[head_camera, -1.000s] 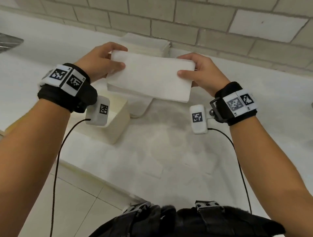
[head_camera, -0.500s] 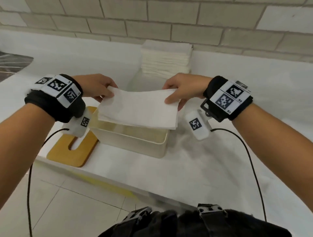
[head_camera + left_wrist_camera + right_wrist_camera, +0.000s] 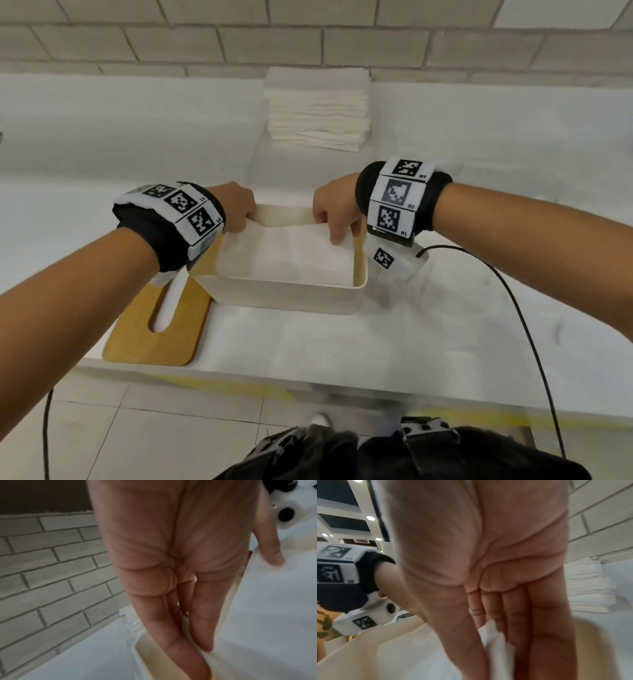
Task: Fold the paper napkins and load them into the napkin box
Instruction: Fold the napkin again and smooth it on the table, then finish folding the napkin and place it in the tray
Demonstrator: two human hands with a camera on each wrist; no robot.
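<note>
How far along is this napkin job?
Done: one napkin is folded. In hand: the left hand and right hand pinch its far corners, lowering it into the napkin box. Left: the tall stack of napkins by the wall, and the wooden lid lies beside the box.

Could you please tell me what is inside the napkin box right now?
A folded napkin lies in the box, held at its far corners by the left hand and the right hand. It covers the box floor, so anything beneath it cannot be seen.
</note>
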